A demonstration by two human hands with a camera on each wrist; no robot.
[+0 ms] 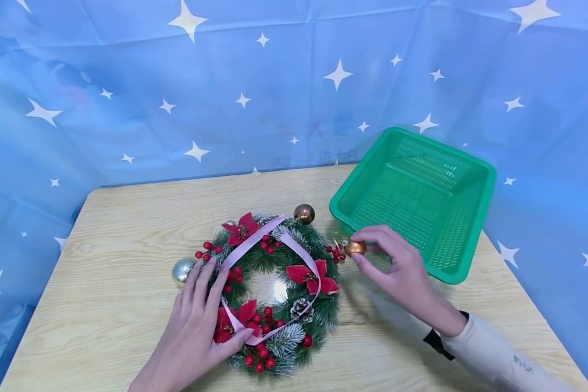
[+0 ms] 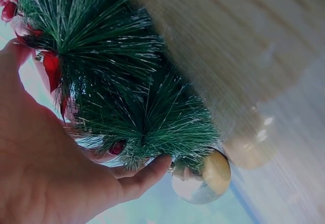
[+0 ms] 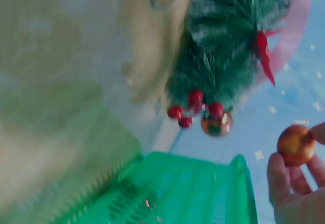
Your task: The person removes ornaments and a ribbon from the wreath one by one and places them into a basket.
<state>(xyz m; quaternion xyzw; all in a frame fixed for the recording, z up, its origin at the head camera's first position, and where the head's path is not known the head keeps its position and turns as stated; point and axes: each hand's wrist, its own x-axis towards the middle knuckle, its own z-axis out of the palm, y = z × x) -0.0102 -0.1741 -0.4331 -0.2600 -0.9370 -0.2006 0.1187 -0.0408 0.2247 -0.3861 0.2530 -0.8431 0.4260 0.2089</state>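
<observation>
A green Christmas wreath [image 1: 323, 313] lies on the table, trimmed with red poinsettias, berries, pinecones and a pink ribbon [image 1: 245, 247]. My left hand [image 1: 191, 321] rests over its left side, fingers spread and fairly straight, thumb near the lower poinsettia. Just beyond those fingertips sits a silver bauble [image 1: 182, 270], also visible in the left wrist view at the wreath's edge. With thumb and fingertips my right hand [image 1: 397, 269] pinches a copper-gold bauble [image 1: 356, 246] beside the wreath's right edge, close to a berry sprig [image 1: 336, 253]. Another brown bauble [image 1: 304, 213] is at the wreath's top.
A green plastic basket [image 1: 479, 218] stands at the table's back right, just behind my right hand. The wooden table [image 1: 112, 272] reaches to a blue curtain [image 1: 294, 65] with white stars at the back and sides.
</observation>
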